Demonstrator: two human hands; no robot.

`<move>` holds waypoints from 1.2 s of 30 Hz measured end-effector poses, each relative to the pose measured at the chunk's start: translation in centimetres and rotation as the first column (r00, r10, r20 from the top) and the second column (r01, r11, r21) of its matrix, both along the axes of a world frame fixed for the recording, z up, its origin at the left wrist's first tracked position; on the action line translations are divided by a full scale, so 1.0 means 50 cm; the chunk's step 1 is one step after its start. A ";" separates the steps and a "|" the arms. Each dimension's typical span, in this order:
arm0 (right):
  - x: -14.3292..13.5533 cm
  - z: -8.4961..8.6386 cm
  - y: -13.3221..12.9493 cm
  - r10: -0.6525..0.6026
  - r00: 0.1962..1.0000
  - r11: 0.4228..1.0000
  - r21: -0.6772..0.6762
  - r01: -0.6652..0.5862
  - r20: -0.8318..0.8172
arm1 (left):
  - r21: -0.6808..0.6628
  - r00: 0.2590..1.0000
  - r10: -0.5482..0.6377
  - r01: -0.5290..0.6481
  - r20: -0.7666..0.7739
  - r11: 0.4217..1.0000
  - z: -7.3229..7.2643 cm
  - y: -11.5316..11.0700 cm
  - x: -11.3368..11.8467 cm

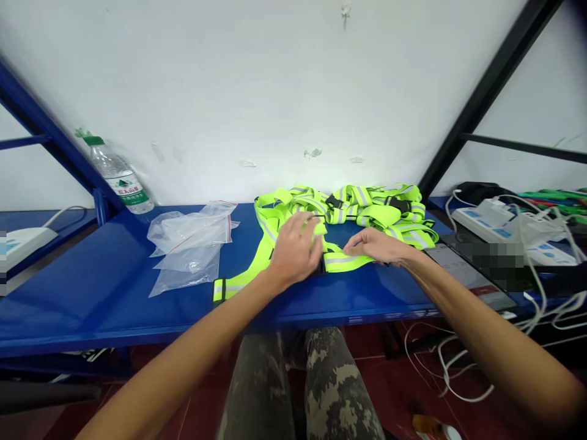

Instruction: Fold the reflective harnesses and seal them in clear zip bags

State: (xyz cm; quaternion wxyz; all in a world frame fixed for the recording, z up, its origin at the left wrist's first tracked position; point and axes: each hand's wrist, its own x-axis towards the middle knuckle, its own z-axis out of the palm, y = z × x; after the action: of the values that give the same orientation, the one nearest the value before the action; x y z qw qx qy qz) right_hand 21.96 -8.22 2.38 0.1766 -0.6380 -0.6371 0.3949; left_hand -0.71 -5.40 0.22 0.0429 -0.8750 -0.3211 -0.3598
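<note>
The person is bent over a blue tabletop [114, 281], both bare hands busy among fluorescent yellow-green webbing. From here I see the reflective strap [348, 263], with its pale grey stripe, lying near the front edge and stretched between the two hands. The right hand [378, 246] has its grip closed on that strap, thumb and forefinger pinched together at its upper edge. The left hand [296, 249] is spread over the webbing with fingers bent downward; whether its grip is actually holding anything, I cannot tell, since the back of the hand hides the fingertips. From under the left hand another length of webbing [250, 275] slants toward the front left and finishes in a black-trimmed end.

Behind the hands, a heap of reflective straps [367, 208] with black buckles [398, 205] sprawls near the white wall [284, 85]. To the left of it all, clear zip bags [190, 244] with a red line lie overlapping one another, and farther left a green-capped water bottle [123, 180] sits beside the blue frame. Over on the right, past the right wrist, there's a flat dark-edged device [452, 269], with white power strips [486, 226] and tangled cables [534, 287] just beyond.
</note>
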 end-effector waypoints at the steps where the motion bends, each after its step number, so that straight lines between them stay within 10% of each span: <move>1: -0.002 -0.002 0.001 -0.002 1.000 1.000 0.010 0.002 0.002 | 0.049 0.992 -0.089 0.094 -0.090 0.994 -0.001 -0.009 0.005; 11: 0.072 -0.016 -0.012 0.199 0.975 0.965 -0.151 -0.213 -0.102 | -0.179 0.855 -0.288 0.231 -0.432 0.956 -0.028 0.009 0.008; 16: 0.095 -0.020 -0.025 0.044 0.946 0.991 -0.104 -0.081 -0.321 | -0.040 0.881 -0.136 0.132 -0.453 0.990 -0.005 -0.020 0.018; 22: 0.091 -0.044 -0.036 -0.045 0.697 0.986 0.080 0.145 -0.716 | -0.163 0.899 -0.100 0.033 -0.427 0.986 -0.002 -0.036 0.023; 36: 0.043 -0.029 -0.013 -0.031 0.933 0.989 0.121 0.080 -0.358 | -0.094 0.935 -0.083 0.053 -0.344 0.994 0.000 0.024 -0.011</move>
State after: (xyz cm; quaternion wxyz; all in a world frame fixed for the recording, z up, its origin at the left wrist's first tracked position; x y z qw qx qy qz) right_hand 24.08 -8.89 0.95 0.3421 -0.5606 -0.6012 0.4552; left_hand -1.28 -4.23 0.23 0.0502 -0.9364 -0.2927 -0.1873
